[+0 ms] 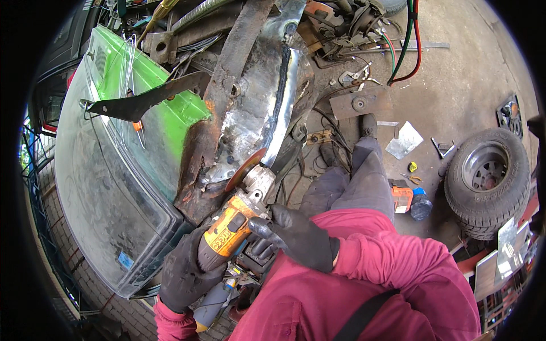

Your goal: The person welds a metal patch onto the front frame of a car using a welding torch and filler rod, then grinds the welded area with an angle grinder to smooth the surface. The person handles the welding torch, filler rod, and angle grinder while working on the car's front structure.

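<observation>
A yellow and grey angle grinder (227,227) lies slantwise in front of me. My left hand (190,270), in a black glove, is wrapped around its rear end. My right hand (298,236), gloved too, closes on its near side close to the head; the glove hides what part the fingers grip. The reddish-brown disc (245,169) stands on edge at the lower end of a bare metal panel (242,128); I cannot tell if it touches. Along that panel's right side runs a shiny ground strip with a dark seam (277,105). Rusty, torn sheet metal (199,165) borders it on the left.
A green vehicle body (165,122) with dusty glass (108,187) fills the left. A dark bracket (151,98) juts over it. Red and green hoses (419,51) hang at upper right. On the floor lie a wheel (486,182), metal scraps (405,141), pliers (412,178) and cables (335,128).
</observation>
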{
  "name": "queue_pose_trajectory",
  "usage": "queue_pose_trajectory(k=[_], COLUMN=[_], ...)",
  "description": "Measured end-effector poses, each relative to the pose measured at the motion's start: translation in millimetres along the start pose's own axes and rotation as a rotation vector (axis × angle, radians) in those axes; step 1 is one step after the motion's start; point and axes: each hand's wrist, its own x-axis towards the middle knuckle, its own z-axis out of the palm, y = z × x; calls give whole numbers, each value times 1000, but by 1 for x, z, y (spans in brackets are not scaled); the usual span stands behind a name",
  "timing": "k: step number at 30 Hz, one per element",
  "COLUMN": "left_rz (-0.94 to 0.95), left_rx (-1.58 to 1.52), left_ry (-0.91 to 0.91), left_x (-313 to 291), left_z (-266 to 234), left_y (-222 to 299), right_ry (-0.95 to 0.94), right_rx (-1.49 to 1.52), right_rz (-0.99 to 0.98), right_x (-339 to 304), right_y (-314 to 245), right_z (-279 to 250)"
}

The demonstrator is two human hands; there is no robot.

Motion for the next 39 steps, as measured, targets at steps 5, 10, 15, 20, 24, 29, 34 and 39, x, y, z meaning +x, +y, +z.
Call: queue_pose_trajectory(k=[5, 10, 15, 20, 24, 29, 34, 39], left_rz=[-24, -56, -33, 70, -23, 17, 40, 83], left_rx=[5, -9, 30, 134, 21, 51, 36, 87], left_ry=[-1, -30, -14, 23, -22, 12, -12, 20], left_x=[4, 5, 5, 5, 5, 6, 7, 6], left_z=[1, 0, 3, 4, 2, 2, 2, 3], left_y=[1, 0, -5, -9, -10, -9, -16, -18], right_ry=[0, 9, -18, -9, 27, 34, 37, 54], right_rx=[42, 61, 68, 73, -30, 15, 17, -71], right_rz=[-34, -46, -20, -79, -49, -82, -7, -78], right_x=[4, 6, 5, 6, 8, 5, 3, 7], right_y=[7, 9, 5, 5, 4, 2, -1, -1], right_z=[-3, -4, -6, -5, -7, -3, -4, -4])
